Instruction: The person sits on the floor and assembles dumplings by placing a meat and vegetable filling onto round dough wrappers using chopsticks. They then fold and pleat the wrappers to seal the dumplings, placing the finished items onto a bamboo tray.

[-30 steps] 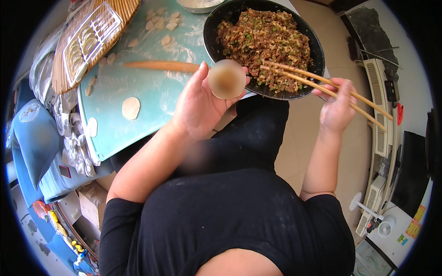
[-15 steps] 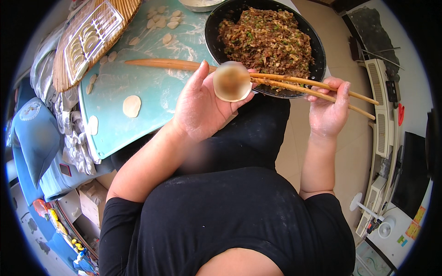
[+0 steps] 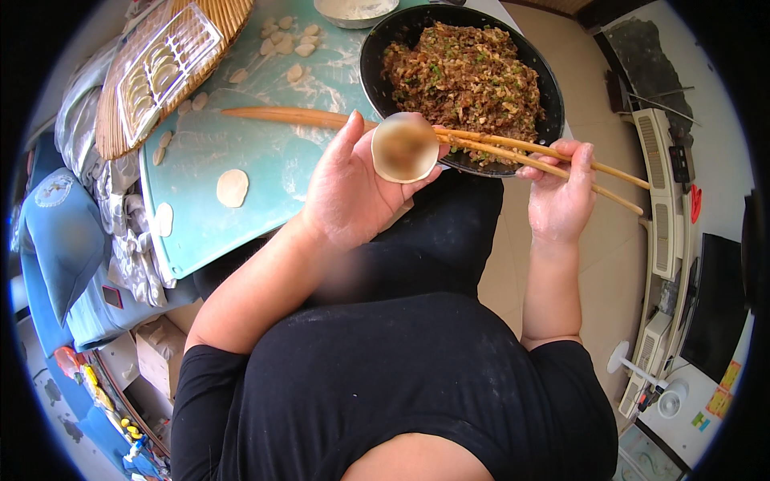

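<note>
On the palm of my left hand [image 3: 345,196], fingers lightly curled beneath, rests a round dumpling wrapper [image 3: 401,175]. A smear of brown filling lies at its centre, partly blurred. My right hand [image 3: 561,196] is closed around a pair of wooden chopsticks [image 3: 507,140] that point left, their tips at the wrapper's right edge. Just beyond both hands sits a black pan [image 3: 369,80] heaped with chopped meat filling [image 3: 469,80] flecked with green. A tapered wooden rolling pin [image 3: 281,115] lies behind my left fingers.
The green board [image 3: 208,240] is floury. It carries a flat wrapper [image 3: 233,188] and several small dough pieces [image 3: 285,44]. A woven tray [image 3: 112,128] at the far left bears a clear plastic box [image 3: 164,72] of dumplings. A metal bowl [image 3: 357,16] of flour stands at the back.
My right hand has shifted slightly left with the chopsticks, their tips staying by the wrapper. My left hand and the wrapper have barely moved.
</note>
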